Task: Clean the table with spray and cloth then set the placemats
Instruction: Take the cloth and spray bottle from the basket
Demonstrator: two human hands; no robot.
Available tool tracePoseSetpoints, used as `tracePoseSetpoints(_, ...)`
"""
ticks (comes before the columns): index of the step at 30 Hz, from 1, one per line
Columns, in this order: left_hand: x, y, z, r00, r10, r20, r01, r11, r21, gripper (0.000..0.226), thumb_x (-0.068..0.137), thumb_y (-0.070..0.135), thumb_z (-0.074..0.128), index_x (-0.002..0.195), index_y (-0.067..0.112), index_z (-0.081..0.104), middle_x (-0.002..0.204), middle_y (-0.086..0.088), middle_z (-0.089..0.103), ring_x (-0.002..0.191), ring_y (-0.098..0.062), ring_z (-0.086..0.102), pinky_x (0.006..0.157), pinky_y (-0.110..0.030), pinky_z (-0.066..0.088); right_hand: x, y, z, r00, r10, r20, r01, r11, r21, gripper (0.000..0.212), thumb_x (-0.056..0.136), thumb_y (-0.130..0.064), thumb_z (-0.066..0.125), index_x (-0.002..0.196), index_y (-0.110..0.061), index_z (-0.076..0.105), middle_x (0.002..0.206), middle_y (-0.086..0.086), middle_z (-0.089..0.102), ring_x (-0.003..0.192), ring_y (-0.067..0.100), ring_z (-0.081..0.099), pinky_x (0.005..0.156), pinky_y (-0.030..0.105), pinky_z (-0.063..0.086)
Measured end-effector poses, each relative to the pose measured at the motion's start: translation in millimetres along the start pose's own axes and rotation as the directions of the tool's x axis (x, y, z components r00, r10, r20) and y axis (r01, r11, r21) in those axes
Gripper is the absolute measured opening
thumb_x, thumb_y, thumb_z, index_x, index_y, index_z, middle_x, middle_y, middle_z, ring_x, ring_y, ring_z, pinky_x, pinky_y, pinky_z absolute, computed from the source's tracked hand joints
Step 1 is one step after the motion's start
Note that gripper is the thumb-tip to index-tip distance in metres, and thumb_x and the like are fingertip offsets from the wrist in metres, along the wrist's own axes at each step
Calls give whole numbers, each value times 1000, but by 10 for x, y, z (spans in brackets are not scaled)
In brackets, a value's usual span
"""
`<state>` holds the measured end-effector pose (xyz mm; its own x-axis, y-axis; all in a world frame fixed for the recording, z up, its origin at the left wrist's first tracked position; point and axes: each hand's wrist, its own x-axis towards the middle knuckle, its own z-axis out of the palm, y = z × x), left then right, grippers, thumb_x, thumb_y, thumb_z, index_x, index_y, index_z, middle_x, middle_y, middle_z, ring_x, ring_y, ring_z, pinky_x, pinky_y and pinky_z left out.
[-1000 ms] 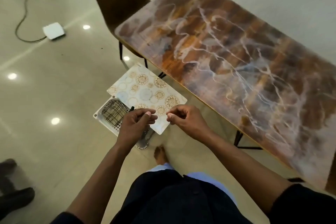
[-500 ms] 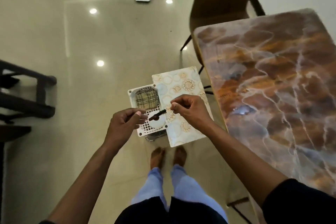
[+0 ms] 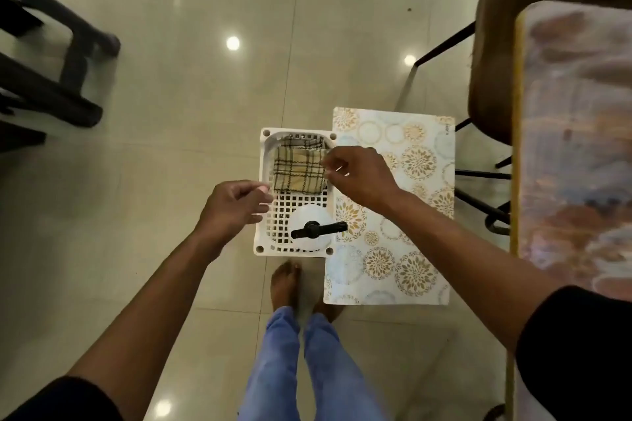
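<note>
A white plastic basket (image 3: 262, 188) stands on the floor below me. Inside it lie a folded checked cloth (image 3: 298, 170) and a white spray bottle (image 3: 309, 231) with a black nozzle, seen from above. A placemat (image 3: 403, 215) with gold and blue floral circles lies flat beside the basket on its right. My left hand (image 3: 232, 208) hovers over the basket's left rim with loosely curled fingers, holding nothing. My right hand (image 3: 359, 178) hangs over the basket's right edge near the cloth, fingers curled, empty. The marbled brown table (image 3: 574, 147) runs along the right edge.
A brown chair (image 3: 496, 44) with black legs stands at the table's near end, above the placemat. Dark furniture legs (image 3: 61, 79) occupy the upper left. My bare feet and blue trousers (image 3: 307, 352) are just below the basket on the glossy tiled floor.
My view has swung from the table down to the floor, so basket and placemat now sit centred. Both hands have moved apart and now hover over the basket's two sides.
</note>
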<state>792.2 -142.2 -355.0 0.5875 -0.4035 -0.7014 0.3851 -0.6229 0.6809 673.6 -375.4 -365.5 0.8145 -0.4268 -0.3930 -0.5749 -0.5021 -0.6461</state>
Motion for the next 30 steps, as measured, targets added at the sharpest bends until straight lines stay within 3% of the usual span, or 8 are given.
tracePoseSetpoints(4,391,-192,164,992,-111,-52,104,986,-129,13,108,20,66,116,16,75,119,-11,79,115,-30,74,94,-39,64,251,254,420,980,-172,97,193,939,-283,27,89,-27,74,116,-26,73,114,-1,70,105,22,64,82,35,51)
tracePoseSetpoints(7,590,-340,230,988,-107,-114,94,989,-117,18,108,22,66,123,18,75,115,-2,77,115,-27,73,96,-41,64,358,422,663,936,-322,144,353,842,-407,37,84,-30,78,119,-20,72,118,6,63,114,27,57,82,38,53)
tracePoseSetpoints(12,677,-460,304,986,-110,-126,92,986,-140,28,108,22,65,134,14,73,118,-3,76,112,-25,74,94,-38,64,474,604,826,905,-354,234,425,747,-511,52,79,-32,82,128,-18,68,123,9,59,113,29,54,84,45,54)
tracePoseSetpoints(21,753,-453,383,981,-152,-118,126,970,-206,26,108,23,66,132,17,73,123,-3,76,116,-24,73,98,-41,62,554,629,869,869,-475,141,473,711,-521,24,95,-16,62,115,-13,74,112,8,68,96,28,58,71,43,55)
tracePoseSetpoints(25,746,-435,389,979,-170,-111,145,968,-207,33,108,24,66,139,12,71,124,-2,75,116,-25,73,101,-43,62,562,525,801,905,-422,59,403,804,-437,20,88,-11,65,105,-13,76,100,4,71,94,26,60,69,38,55)
tracePoseSetpoints(30,671,-300,390,981,-145,-131,116,972,-206,35,109,30,65,139,13,69,120,-5,76,112,-24,75,102,-42,62,649,300,568,979,-203,-1,201,970,-139,16,91,-18,63,101,-21,74,101,-3,69,97,17,58,79,38,53)
